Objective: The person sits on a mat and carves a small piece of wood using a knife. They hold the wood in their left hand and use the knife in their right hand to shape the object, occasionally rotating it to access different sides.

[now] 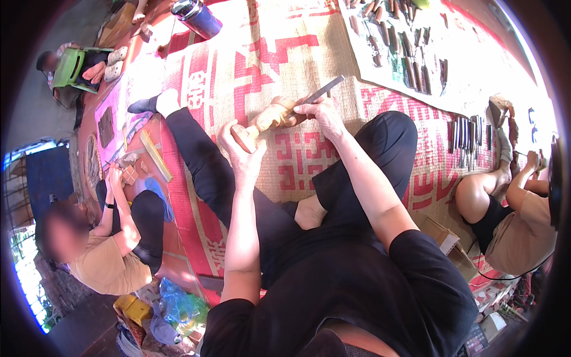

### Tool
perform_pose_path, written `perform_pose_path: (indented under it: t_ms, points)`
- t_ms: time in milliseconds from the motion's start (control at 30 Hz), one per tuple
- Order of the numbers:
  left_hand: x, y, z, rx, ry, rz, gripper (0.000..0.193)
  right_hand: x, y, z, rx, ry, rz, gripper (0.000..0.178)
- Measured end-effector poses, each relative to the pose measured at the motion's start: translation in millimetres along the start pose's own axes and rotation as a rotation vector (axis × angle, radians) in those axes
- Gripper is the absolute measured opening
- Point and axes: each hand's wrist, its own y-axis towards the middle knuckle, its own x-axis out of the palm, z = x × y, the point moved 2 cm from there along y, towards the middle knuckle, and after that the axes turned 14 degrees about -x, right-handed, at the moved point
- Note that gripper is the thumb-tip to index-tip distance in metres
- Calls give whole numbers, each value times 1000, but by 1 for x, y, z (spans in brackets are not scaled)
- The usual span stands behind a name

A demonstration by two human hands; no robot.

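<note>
A light wooden carving is held out in front of me over the mat, running between my two hands. My left hand has its fingers wrapped round the near left end, where a smooth brown oval piece of wood shows; whether this is part of the carving cannot be told. In my right hand is a dark, flat, bar-like tool, one end slanting up and to the right. Its other end meets the carving's far right end, where my fingers partly hide the contact.
I sit on a red and straw-coloured patterned mat. Several carving tools lie on a white sheet at the upper right, with more tools below. People work at left and right. A dark blue flask is at the top.
</note>
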Motion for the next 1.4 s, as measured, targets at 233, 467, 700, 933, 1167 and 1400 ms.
perform_pose_path:
  t_ms: [233,467,700,933,1167,1400]
  points:
    - [1,1,6,24,24,0,82,-14,3,10,42,58,88,19]
    - [2,1,5,-2,0,8,81,-6,2,1,50,-58,44,20]
    - [1,1,-1,-28,-13,16,80,-3,-1,-9,50,49,21,16]
    - [2,0,3,-7,-13,13,80,-17,6,10,60,49,69,13]
    - [3,1,0,-32,5,22,80,-2,-2,-7,28,-30,0,13]
    - [4,1,10,-4,37,17,77,-16,3,11,60,61,82,15]
